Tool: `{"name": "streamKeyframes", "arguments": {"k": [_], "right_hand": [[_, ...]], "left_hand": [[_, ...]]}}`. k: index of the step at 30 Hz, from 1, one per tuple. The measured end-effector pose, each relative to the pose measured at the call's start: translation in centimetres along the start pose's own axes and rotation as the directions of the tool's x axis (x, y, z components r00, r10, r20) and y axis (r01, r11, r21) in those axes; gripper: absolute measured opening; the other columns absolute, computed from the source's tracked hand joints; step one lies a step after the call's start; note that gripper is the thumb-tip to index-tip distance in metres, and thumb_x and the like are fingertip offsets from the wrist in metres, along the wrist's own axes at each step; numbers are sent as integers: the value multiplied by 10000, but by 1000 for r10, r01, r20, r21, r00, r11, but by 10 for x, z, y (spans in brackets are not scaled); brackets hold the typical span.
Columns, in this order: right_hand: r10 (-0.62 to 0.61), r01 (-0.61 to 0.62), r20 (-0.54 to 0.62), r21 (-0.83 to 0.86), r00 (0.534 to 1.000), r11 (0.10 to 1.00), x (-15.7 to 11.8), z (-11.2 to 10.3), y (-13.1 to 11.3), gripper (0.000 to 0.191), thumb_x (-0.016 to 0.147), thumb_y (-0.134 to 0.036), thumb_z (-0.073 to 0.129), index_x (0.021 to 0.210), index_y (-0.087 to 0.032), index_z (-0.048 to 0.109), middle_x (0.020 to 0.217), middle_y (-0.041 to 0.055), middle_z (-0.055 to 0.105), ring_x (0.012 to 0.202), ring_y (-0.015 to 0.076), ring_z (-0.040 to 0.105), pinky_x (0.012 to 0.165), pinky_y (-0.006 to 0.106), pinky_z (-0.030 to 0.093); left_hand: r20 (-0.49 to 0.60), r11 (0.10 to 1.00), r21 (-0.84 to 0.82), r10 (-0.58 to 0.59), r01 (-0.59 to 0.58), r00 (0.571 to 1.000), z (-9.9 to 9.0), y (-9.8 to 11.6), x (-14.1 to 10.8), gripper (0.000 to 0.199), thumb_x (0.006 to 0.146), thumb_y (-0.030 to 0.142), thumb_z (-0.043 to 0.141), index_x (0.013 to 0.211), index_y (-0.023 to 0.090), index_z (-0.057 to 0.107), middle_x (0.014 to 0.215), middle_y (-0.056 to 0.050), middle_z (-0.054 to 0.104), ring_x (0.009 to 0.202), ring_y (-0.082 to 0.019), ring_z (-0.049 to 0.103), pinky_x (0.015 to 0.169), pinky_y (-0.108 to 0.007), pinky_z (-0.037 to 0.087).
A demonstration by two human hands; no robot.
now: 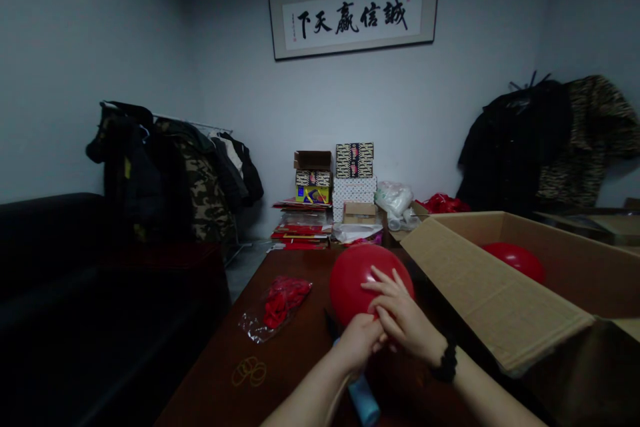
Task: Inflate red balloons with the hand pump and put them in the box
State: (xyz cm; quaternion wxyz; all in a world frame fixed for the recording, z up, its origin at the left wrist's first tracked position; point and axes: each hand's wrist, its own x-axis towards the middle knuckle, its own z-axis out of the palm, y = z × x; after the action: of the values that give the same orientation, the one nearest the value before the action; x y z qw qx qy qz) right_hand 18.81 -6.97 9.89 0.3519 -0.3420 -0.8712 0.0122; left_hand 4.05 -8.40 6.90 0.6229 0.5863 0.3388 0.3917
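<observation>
An inflated red balloon [350, 280] is above the brown table [285, 373], held near its lower end. My left hand [361, 341] is closed at the balloon's neck, which the fingers mostly hide. My right hand [403, 310] meets it there, thumb and index finger pinched together, the other fingers spread against the balloon's side. Beneath my hands lies a blue cylindrical object with a black tip [364, 400], partly covered by my left forearm. To the left on the table are a clear bag of red balloons [283, 301] and several thin yellow rubber bands [249, 371].
On the right stands an open cardboard box [500, 287] with another red balloon [517, 260] inside. Stacked boxes and red packets [303, 230] are beyond the table's far edge. A black sofa [60, 293] is at left; clothes hang on both sides.
</observation>
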Motion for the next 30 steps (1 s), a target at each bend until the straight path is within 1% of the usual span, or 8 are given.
{"name": "streamKeyframes", "arguments": {"k": [5,9,11,14,18,24,28,30], "right_hand": [[68,-76,50,166,996,983,16,5,17,214,922,-279,425,943,-245,635,1376,62,512,1415,258,221,1119,616,134],[28,-60,119,276,992,959,28,-10,17,165,871,-384,582,853,-246,670,1358,66,517,1409,270,231,1130,548,179],[43,-71,92,321,995,945,30,-12,14,194,865,-410,596,800,-244,670,1300,70,558,1397,267,256,1127,520,205],[128,-131,38,459,991,878,26,-7,10,248,879,-452,569,776,-245,658,1223,74,600,1369,262,313,1118,501,230],[256,-241,56,574,965,783,12,0,6,284,895,-475,537,774,-246,654,1308,77,551,1376,263,299,1113,484,229],[291,-264,29,510,956,819,0,3,-1,303,876,-506,543,785,-257,688,1419,62,459,1422,261,172,1129,484,161],[341,-314,49,532,939,787,1,7,-3,351,854,-553,544,768,-251,700,1336,86,545,1415,276,190,1121,494,162],[407,-348,45,611,912,711,2,11,-3,388,804,-601,576,709,-244,694,1171,98,640,1340,302,336,1084,477,252]], "left_hand": [[4,982,182,56,-56,998,-21,2,25,528,753,658,474,472,222,377,383,62,321,462,-122,405,570,-287,328],[99,934,349,39,-71,994,-31,17,18,480,813,569,414,496,208,432,433,34,428,453,-110,375,531,-279,304],[130,931,355,35,-79,991,-32,21,14,469,817,559,416,510,207,442,440,34,442,477,-120,423,549,-278,321],[115,968,240,51,-78,992,-34,17,13,489,787,623,447,516,217,420,404,50,392,517,-149,504,601,-285,356],[-55,995,18,97,-96,994,-43,7,15,515,721,686,533,534,218,426,374,70,324,496,-151,488,590,-279,343],[-226,986,-39,149,-161,963,-44,11,17,500,751,620,575,636,137,637,422,31,446,424,-85,307,508,-257,264],[-282,972,-154,127,-176,951,-30,15,19,470,695,582,669,761,119,713,521,-16,564,480,-109,426,514,-257,294],[-292,952,-242,113,-188,950,-22,16,17,451,644,536,738,836,128,726,602,-42,626,545,-138,502,543,-265,350]]}}
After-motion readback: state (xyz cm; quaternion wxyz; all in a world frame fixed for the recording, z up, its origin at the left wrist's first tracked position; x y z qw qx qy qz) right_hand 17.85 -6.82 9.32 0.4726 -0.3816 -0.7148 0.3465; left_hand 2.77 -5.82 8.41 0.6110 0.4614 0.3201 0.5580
